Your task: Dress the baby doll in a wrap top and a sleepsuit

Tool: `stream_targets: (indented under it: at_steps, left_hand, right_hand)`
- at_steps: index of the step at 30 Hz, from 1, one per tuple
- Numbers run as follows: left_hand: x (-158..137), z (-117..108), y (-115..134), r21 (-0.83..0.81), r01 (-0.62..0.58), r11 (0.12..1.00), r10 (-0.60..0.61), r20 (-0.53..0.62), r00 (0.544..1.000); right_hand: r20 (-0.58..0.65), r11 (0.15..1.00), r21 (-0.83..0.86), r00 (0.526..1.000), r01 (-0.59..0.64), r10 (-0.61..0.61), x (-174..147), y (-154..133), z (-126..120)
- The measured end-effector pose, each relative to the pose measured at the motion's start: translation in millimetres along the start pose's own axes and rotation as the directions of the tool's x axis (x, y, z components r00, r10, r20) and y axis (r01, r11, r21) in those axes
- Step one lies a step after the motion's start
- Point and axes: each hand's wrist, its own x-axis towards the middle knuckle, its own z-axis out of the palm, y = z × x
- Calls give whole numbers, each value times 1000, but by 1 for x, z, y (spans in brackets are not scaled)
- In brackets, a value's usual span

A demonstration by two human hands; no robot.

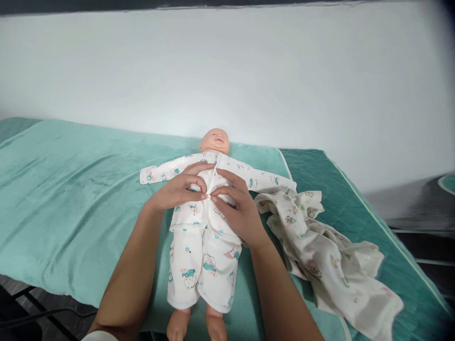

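A baby doll [215, 140] lies on its back, head toward the wall, arms spread out. It wears a white printed top [192, 215] and matching trousers [186, 279]; its bare feet show at the bottom. My left hand [185, 184] pinches one front edge of the top at the belly. Opposite it, my right hand [236, 199] pinches the other edge. The fingertips of both hands meet around a small pale button [208, 196]. Whether the button sits in its hole I cannot tell.
A crumpled white printed baby garment [330, 265] lies to the doll's right in view. Beneath is a light green blanket [71, 189] over a darker green quilted cover [359, 213]. The white wall [227, 71] stands behind the bed. A dark cable [46, 312] hangs at lower left.
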Motion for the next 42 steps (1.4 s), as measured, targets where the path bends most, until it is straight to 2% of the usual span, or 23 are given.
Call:
stream_targets:
  at_steps: [3,10,16,20,24,32,36,39,41,42]
  left_hand:
    - [0,-1,-1,-16,-16,1000,16,2,1000]
    - [0,0,4,-42,33,999,-33,4,999]
    - [2,4,3,-39,3,999,-5,-40,999]
    - [4,9,4,72,-54,996,60,-84,995]
    - [4,12,9,164,-37,986,52,-86,995]
    - [3,6,11,283,-37,959,28,39,999]
    - [3,10,13,259,-45,965,42,16,999]
    - [3,13,13,124,-31,992,36,-36,999]
    - [3,10,6,-76,-1,997,-11,-164,986]
    - [3,6,0,-198,9,980,-65,-276,959]
  right_hand:
    - [8,1000,15,1000,0,0,0,0,-1]
    - [37,1000,-5,999,-10,10,0,0,0]
    - [12,1000,-16,1000,-24,24,0,-1,4]
    - [-51,995,20,994,-98,99,-1,-4,6]
    - [-63,987,-49,987,-154,151,-2,-7,8]
    - [-88,988,-49,986,-145,141,-2,-6,8]
    - [-100,978,73,974,-194,201,-1,-7,9]
    - [-145,924,273,937,-270,317,1,-9,9]
    - [-201,827,486,885,-283,421,3,-3,5]
    - [-231,770,571,846,-283,481,4,3,0]
